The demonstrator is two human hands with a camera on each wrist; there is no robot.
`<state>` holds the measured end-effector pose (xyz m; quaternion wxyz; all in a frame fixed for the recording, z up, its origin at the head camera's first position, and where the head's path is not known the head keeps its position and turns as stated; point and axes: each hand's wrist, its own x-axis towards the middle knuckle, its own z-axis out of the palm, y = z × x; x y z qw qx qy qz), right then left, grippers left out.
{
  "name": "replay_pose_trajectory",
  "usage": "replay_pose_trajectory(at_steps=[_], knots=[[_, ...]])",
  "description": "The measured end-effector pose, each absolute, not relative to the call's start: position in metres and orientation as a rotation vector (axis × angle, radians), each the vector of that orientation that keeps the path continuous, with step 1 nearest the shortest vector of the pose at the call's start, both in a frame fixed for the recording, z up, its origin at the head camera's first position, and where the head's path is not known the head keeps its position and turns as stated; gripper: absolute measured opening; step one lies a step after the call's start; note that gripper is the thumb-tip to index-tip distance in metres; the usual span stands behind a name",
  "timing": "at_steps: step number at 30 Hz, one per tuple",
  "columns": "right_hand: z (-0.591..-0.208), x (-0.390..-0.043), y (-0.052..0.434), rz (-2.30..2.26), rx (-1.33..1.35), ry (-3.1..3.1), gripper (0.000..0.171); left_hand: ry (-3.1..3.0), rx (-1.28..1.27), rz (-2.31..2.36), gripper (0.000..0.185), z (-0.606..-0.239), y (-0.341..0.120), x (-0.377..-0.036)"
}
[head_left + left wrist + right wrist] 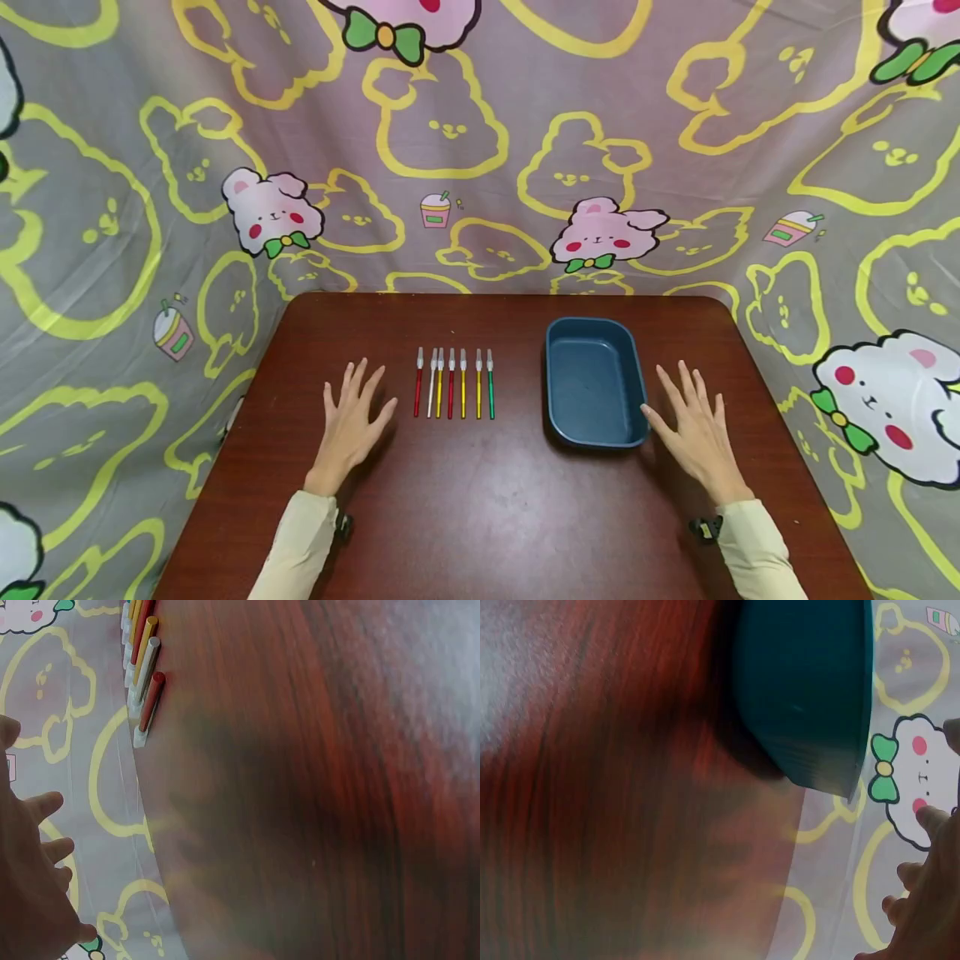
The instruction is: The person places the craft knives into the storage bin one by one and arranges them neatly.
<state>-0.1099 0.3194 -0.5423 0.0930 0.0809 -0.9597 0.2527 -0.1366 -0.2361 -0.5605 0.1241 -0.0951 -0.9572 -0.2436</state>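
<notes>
Left hand [352,425]: flat on the table [480,517], palm down, fingers straight and spread apart, holding nothing.

Right hand [693,429]: also flat and palm down at the right of the table, fingers straight and slightly apart, holding nothing — its thumb side sits just beside the near right corner of the blue tray [558,417].

Pens [454,383]: seven thin pens in a tidy row on the table, between the left hand and the tray; from left to right their barrels read red, white, yellow, red, yellow, yellow, green.

Long axis: every pen runs near-to-far, with the pale capped ends pointing to the far edge and the coloured barrels toward the person; the row itself runs left to right.

Direction from the fingers: the pens lie to the right of the left hand's fingertips, the leftmost red pen [418,392] closest, near but not touching.

Nearer hand: the left — the right hand is well apart from the row, with the tray in between.

Tray: upright, nothing visible inside it, right of the pens and apart from them.

Wrist views: the left wrist view shows the pen row [146,675] beyond the spread fingers [45,806]; the right wrist view shows the tray's wall [810,697] close by.
</notes>
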Motion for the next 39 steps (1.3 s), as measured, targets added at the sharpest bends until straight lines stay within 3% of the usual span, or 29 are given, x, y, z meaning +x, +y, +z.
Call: replay_pose_trajectory(at_steps=[21, 39], knots=[[-0.569, -0.101, 0.292, 0.706, 0.329, -2.856, 0.094, -2.796, -0.219, -0.886, 0.061, -0.564, -0.213, -0.136], [-0.581, -0.096, 0.282, 0.68, 0.313, -2.824, 0.097, -2.73, 0.032, -1.009, 0.038, -0.569, -0.179, -0.147]])
